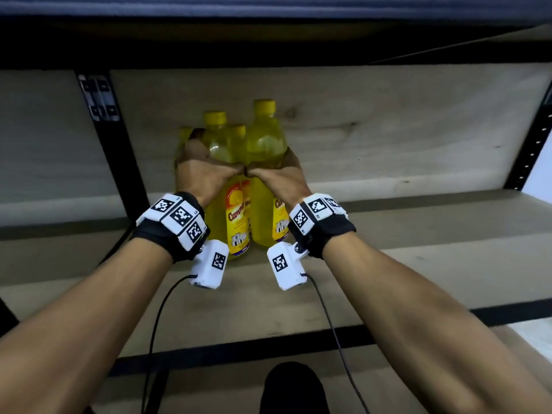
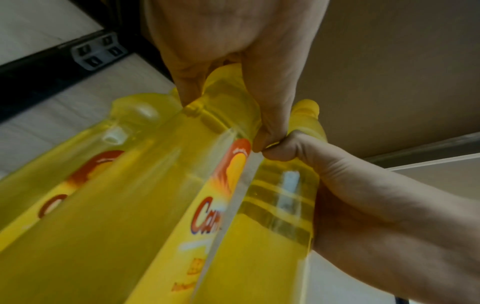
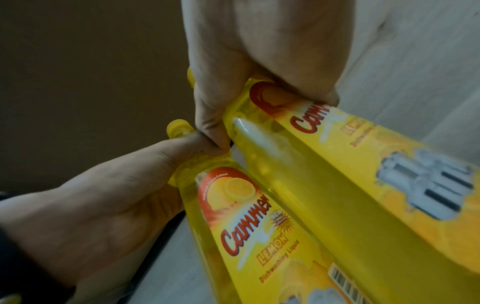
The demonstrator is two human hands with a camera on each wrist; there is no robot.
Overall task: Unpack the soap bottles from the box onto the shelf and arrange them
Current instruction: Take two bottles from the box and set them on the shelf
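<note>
Several yellow soap bottles stand huddled on the wooden shelf [image 1: 403,234]. My left hand [image 1: 215,158] wraps the shoulder of the front left bottle [image 1: 237,216]. Its thumb lies across the front and its fingers curl round the far side. My right hand [image 1: 270,165] grips the taller front right bottle [image 1: 264,144] the same way. The two thumb tips touch between the bottles. The left wrist view shows my left hand [image 2: 223,117] pinching a bottle [image 2: 145,205] below its neck. In the right wrist view my right hand [image 3: 275,119] clasps a labelled bottle [image 3: 350,185]. The box is out of view.
Rear bottles [image 1: 215,121] stand close behind the held ones, near the back panel [image 1: 388,121]. A black upright post [image 1: 119,162] borders the bay on the left, another [image 1: 531,144] on the right. The upper shelf [image 1: 268,40] hangs low overhead. Wrist cables trail down by my shoe [image 1: 292,389].
</note>
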